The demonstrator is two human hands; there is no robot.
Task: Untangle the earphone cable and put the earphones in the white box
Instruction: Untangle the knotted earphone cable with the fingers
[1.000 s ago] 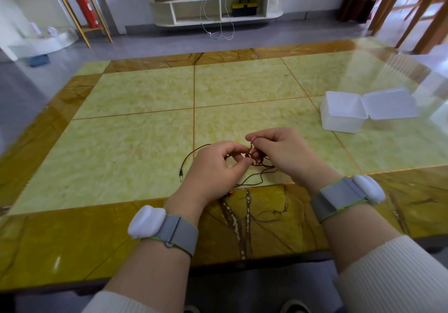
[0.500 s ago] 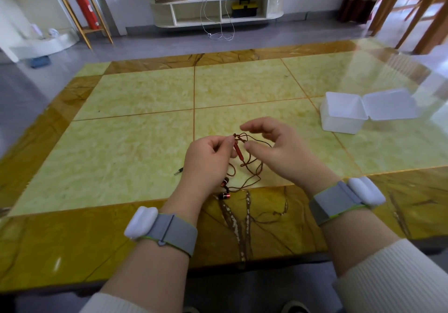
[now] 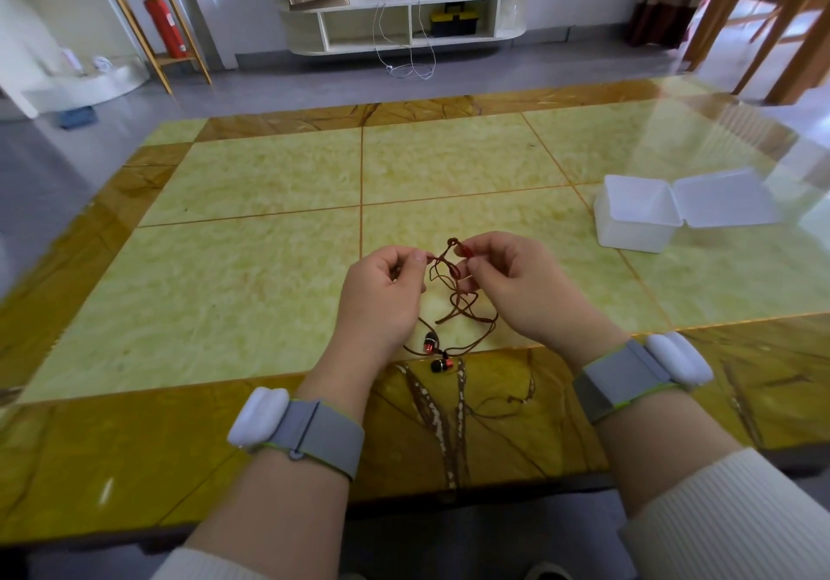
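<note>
The left hand (image 3: pixel 381 292) has its fingers (image 3: pixel 415 258) curled in, thumb and forefinger pinching a strand of the brown earphone cable (image 3: pixel 453 305). The right hand (image 3: pixel 516 287) pinches the cable's top loop between thumb and forefinger, its other fingers curled loosely below. Between the two hands the cable hangs in tangled loops above the bench (image 3: pixel 269 265), close to the near edge. Its lower end trails down to the surface, where the two earbuds (image 3: pixel 435 355) lie side by side at the border between the pale centre and the dark near rim. The white box (image 3: pixel 635 215) stands open toward the right edge, lid folded back flat, well apart from the hands.
</note>
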